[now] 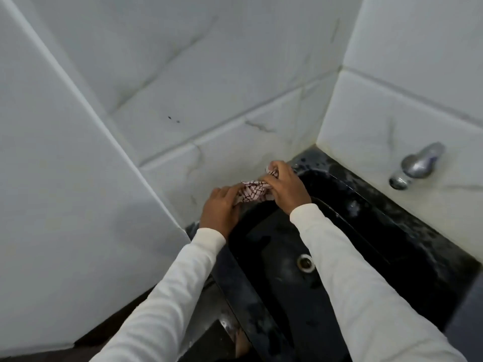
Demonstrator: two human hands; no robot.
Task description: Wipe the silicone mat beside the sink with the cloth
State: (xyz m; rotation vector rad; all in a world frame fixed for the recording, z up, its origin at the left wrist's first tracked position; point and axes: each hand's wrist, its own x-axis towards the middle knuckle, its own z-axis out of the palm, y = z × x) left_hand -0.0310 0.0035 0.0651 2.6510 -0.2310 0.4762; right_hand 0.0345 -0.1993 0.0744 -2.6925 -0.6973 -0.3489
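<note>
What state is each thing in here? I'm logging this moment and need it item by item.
Pink-and-white patterned cloth: bunched, held between both hands over the sink's far rim.
Left hand: grip closed on the cloth.
Right hand: grip closed on the cloth.
Black rectangular sink: no standing water visible, drain uncovered.
Chrome wall tap: no water running.

Two arms in view, both clothed to the wrist. Left sleeve (pixel 167 291): long, off-white to cream, soft knit look, plain, no print or logo seen. Right sleeve (pixel 358 278): same fabric and colour, light creases along the forearm. Cuffs plain, snug at the wrists, no buttons visible. Left hand (pixel 219 209) and right hand (pixel 286 186) bare: no gloves, rings, watch or bands to be seen.
</note>
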